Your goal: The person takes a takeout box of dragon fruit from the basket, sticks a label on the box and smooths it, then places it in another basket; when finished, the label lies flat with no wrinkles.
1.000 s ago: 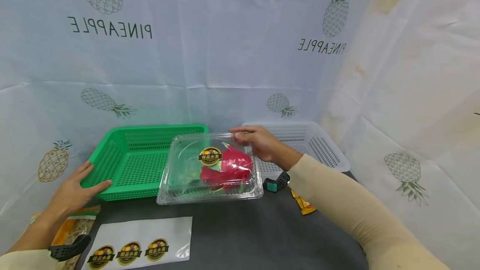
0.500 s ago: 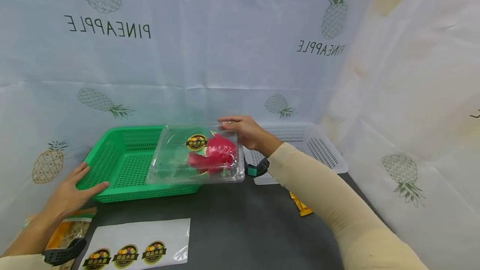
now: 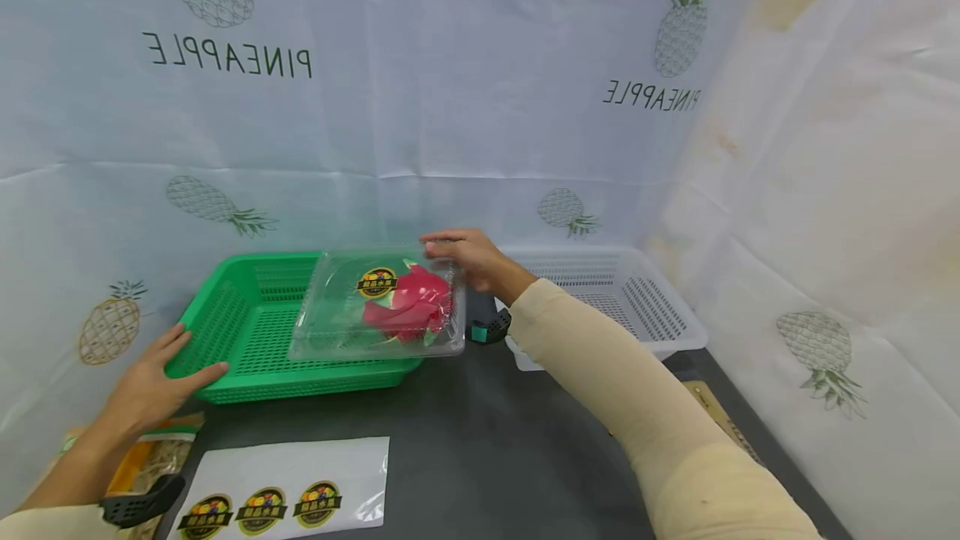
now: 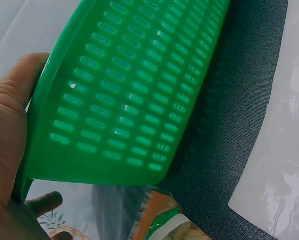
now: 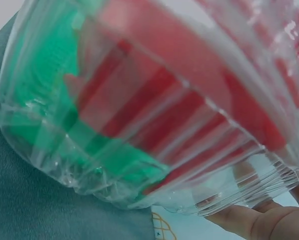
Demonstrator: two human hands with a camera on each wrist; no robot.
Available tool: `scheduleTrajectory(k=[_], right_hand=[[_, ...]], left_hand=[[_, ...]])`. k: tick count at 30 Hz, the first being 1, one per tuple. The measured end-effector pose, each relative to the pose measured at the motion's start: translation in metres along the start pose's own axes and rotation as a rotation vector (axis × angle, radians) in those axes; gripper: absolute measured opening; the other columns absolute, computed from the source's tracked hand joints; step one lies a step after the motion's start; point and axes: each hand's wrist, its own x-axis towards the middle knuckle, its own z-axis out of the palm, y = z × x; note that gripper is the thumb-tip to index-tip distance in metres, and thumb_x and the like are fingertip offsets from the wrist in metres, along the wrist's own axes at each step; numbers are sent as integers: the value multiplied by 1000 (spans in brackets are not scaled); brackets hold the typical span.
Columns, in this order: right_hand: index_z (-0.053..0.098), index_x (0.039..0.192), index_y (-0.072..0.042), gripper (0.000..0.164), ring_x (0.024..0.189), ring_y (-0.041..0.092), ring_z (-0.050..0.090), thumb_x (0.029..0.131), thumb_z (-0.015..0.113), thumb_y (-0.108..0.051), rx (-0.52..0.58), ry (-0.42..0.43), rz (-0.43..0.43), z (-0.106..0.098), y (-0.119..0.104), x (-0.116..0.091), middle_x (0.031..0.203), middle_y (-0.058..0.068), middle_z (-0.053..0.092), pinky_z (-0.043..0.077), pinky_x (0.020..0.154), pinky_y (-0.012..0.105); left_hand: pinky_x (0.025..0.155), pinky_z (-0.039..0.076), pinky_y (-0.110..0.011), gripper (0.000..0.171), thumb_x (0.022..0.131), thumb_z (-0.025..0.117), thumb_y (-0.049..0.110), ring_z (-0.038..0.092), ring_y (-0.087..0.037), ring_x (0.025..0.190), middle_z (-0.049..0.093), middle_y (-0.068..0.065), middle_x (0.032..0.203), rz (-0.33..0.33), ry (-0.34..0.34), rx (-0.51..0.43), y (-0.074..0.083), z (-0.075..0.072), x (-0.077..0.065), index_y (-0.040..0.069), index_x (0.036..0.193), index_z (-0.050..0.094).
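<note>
My right hand (image 3: pixel 476 261) grips the right edge of a clear plastic fruit box (image 3: pixel 330 319), its fingers under the rim in the right wrist view. Inside the box lies a pink-red dragon fruit (image 3: pixel 416 298), and a round fruit sticker (image 3: pixel 377 282) is on the lid. The box is held over the right part of a green plastic basket (image 3: pixel 300 392), tilted toward me; whether it touches the basket cannot be seen. At the basket's left front corner, my left hand (image 3: pixel 150 386) holds the rim, thumb and fingers on opposite sides in the left wrist view.
A white perforated basket (image 3: pixel 652 307) stands at right, partly behind my sleeve. In front lies a white sheet (image 3: pixel 315 455) with round stickers. A food bag (image 3: pixel 167 452) sits under my left forearm, and a brown package (image 3: pixel 716 411) lies at far right.
My right hand has carried the box leftward and away from me, over the green basket. The left hand has stayed on the rim. A small yellow packet is now behind my right sleeve.
</note>
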Motion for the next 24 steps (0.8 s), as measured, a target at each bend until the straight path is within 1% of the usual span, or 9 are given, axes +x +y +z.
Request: scheduleTrajectory(k=[5,7,11,14,19,24], right_hand=[[58,135,-7,42,124,38,47,95,64,-16,-20,-3,31,11,3,9,128,9,59,46,90,49],[59,134,-9,41,124,36,47,94,64,-18,-29,-6,43,15,3,13,126,6,59,45,91,50],[65,128,-14,35,121,32,51,94,65,-21,-66,-3,41,23,3,23,121,1,61,40,97,52],[67,126,-16,33,119,30,52,94,66,-22,-94,2,43,27,3,30,117,0,63,38,97,54],[65,129,-14,36,116,29,52,94,65,-22,-105,2,62,33,2,38,113,1,63,42,91,56],[65,129,-14,35,118,30,50,94,66,-21,-85,-4,94,43,6,43,112,2,64,48,84,52]], left_hand=[[85,20,-76,91,95,58,44,3,-62,130,-3,-30,154,7,4,-14,-1,1,0,-15,147,11],[84,20,-76,91,95,58,44,2,-62,130,-3,-30,154,8,3,-14,-3,1,1,-14,147,11],[83,21,-76,92,95,58,46,4,-63,129,-3,-30,154,3,9,2,-5,0,1,-14,147,12],[84,21,-76,92,94,59,46,5,-62,130,-2,-29,155,6,16,5,-4,-1,1,-14,147,13],[86,20,-76,92,93,60,45,4,-60,132,1,-30,155,17,30,-4,-1,2,1,-15,146,15],[88,21,-74,91,93,62,43,5,-59,132,2,-29,155,13,53,-6,-2,4,-1,-15,146,16]])
